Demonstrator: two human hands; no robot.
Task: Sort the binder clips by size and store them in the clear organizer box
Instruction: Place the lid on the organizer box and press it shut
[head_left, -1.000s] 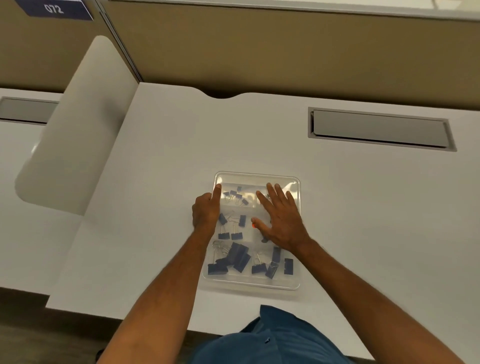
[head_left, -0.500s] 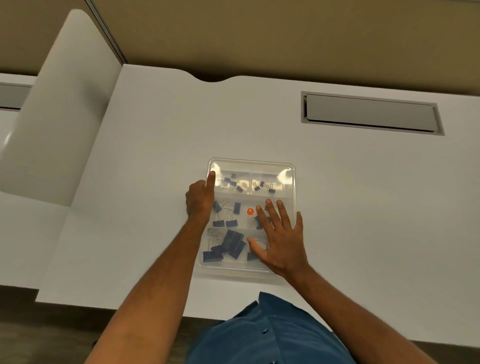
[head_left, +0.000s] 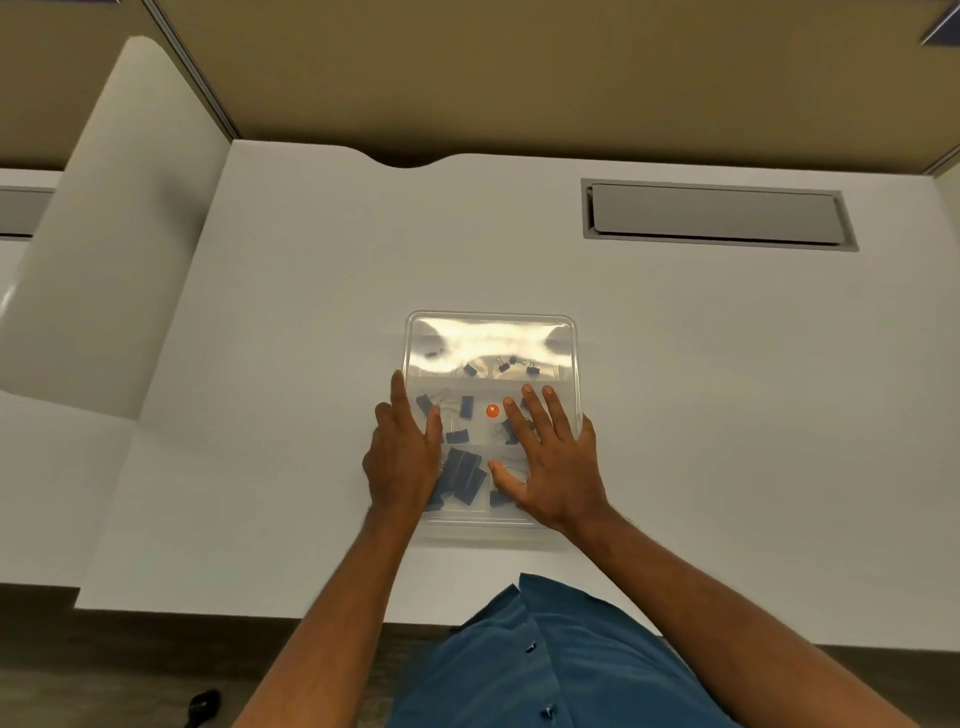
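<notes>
The clear organizer box lies on the white desk with its transparent lid down. Through the lid I see dark blue binder clips in rows: small ones in the far row, medium ones in the middle, large ones in the near row. A small orange dot shows at the middle of the lid. My left hand rests flat along the box's left edge. My right hand lies flat on the lid's near right part, fingers spread. Neither hand holds anything.
The white desk extends around the box. A grey cable flap is set into the desk at the far right. A white divider panel stands at the left. A tan partition wall runs behind the desk.
My right hand slid from the far part of the lid toward me, and my left hand slid back along the left edge. The view shifted.
</notes>
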